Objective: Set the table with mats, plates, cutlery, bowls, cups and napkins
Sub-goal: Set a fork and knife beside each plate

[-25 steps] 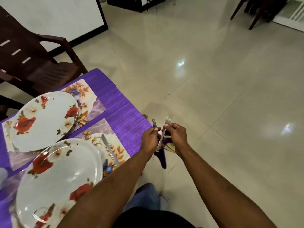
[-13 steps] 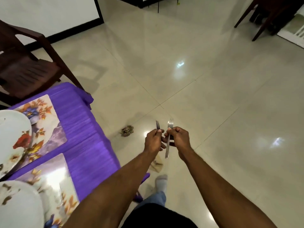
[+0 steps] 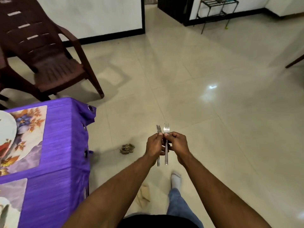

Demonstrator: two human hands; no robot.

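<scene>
My left hand (image 3: 154,145) grips one steel fork (image 3: 158,131), tines up, out over the floor to the right of the table. Close beside it, my right hand (image 3: 177,143) pinches a second fork (image 3: 166,152) near its neck, the handle hanging down. At the left stands the table under a purple cloth (image 3: 65,145). On it lies a floral mat (image 3: 30,139) with a white flowered plate (image 3: 7,132) cut off by the frame's edge. A second mat (image 3: 13,193) and plate (image 3: 5,211) show at the bottom left.
A dark brown plastic chair (image 3: 49,60) stands beyond the table's far corner. A small brown clump (image 3: 127,148) and a beige scrap (image 3: 143,195) lie on the glossy tiled floor near my socked foot (image 3: 176,178). A metal rack (image 3: 215,12) stands by the far wall.
I have stepped away from the table, which has slid to the left of the view. Both hands keep their forks; the two forks now stand upright and parallel.
</scene>
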